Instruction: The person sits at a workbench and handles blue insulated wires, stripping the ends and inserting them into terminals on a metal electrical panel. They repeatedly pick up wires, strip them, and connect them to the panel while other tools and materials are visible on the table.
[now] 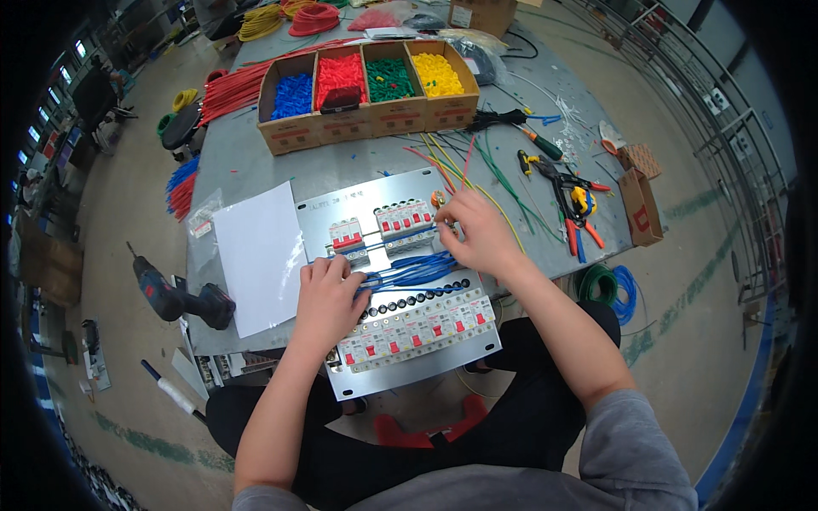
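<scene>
A metal mounting plate point(400, 185) lies partly over the table's near edge, above my lap. A bundle of blue wires point(417, 271) crosses its middle. My left hand point(331, 298) rests at the bundle's left end, its fingers curled and closed on the wires. At the right end, my right hand point(481, 234) has thumb and forefinger bent together around a blue wire; the fingertips are partly hidden. Behind the wires sit a smaller circuit breaker point(347, 236) and a wider breaker block point(404, 219), both with red levers. A long row of breakers point(417, 336) fills the near side.
Beyond the plate stands a cardboard box point(366, 119) of blue, red, green and yellow terminal caps. White paper point(260, 255) and a cordless drill point(181, 294) lie left. Loose wires point(494, 183), pliers point(579, 226) and a screwdriver point(543, 145) lie right.
</scene>
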`<state>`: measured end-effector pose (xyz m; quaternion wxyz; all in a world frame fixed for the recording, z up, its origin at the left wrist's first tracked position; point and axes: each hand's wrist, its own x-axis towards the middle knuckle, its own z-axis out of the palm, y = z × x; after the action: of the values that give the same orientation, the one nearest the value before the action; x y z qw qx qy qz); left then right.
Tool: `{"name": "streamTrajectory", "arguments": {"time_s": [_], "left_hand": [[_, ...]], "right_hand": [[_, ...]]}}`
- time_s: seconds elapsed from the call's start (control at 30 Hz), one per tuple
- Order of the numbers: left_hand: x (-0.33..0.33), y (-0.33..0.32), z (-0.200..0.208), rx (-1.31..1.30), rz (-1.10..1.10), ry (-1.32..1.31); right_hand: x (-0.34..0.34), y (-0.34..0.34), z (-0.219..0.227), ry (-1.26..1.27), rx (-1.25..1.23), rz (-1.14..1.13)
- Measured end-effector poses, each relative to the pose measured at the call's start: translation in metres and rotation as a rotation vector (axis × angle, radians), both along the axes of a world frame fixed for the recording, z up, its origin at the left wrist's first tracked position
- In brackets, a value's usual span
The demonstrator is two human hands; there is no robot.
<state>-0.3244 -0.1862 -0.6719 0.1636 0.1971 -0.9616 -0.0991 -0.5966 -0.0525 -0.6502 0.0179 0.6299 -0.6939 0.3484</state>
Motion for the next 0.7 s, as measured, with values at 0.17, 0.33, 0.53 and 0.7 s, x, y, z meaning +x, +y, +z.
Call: {"name": "streamTrajectory", "arguments": {"time_s": [0.17,0.33,0.53,0.7], "left_hand": [[-0.003,0.000,-0.008,0.002,-0.025,-0.088],[-0.004,0.001,-0.006,-0.006,-0.065,-0.074],[0.003,0.002,-0.003,0.058,-0.078,0.015],[0.005,0.011,0.017,0.361,-0.033,0.057]], "right_hand": [[0.007,0.003,0.000,0.005,-0.012,0.079],[-0.002,0.007,0.010,-0.126,-0.012,-0.007],[-0.026,0.011,0.021,-0.189,-0.115,-0.149],[-0.056,0.021,0.030,-0.483,-0.274,-0.278]]}}
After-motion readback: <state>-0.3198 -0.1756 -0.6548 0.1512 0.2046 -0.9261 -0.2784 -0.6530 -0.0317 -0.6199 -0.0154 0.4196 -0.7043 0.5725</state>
